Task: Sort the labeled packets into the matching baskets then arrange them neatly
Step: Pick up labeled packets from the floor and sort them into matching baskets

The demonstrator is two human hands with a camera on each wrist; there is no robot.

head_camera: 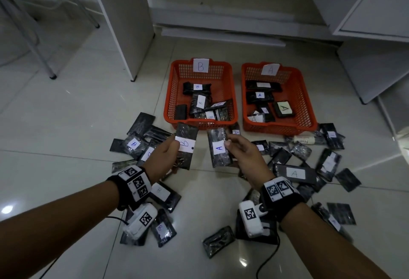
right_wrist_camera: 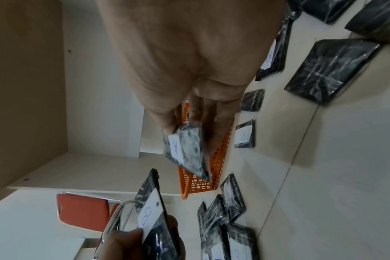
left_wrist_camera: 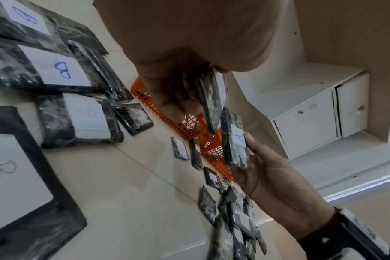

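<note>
My left hand [head_camera: 164, 157] pinches the B packet [head_camera: 185, 145], my right hand [head_camera: 243, 157] the A packet [head_camera: 219, 148], both mid-frame. I'd lay each flat in basket B [head_camera: 177, 75] and basket A [head_camera: 306, 93], labels up.

Both forearms are bare, with no sleeves. Behind the left grip [head_camera: 164, 157] a black wrist strap [head_camera: 124, 190] carries a white block faced with black-and-white square code markers. Below that strap hangs a white rounded camera pod [head_camera: 140, 221] bearing one more marker, and a thin black cable leaves it. Behind the right grip [head_camera: 243, 157] sits a matching black strap [head_camera: 285, 201] with marker tiles, its own white pod [head_camera: 252, 218] and a black cable.
</note>
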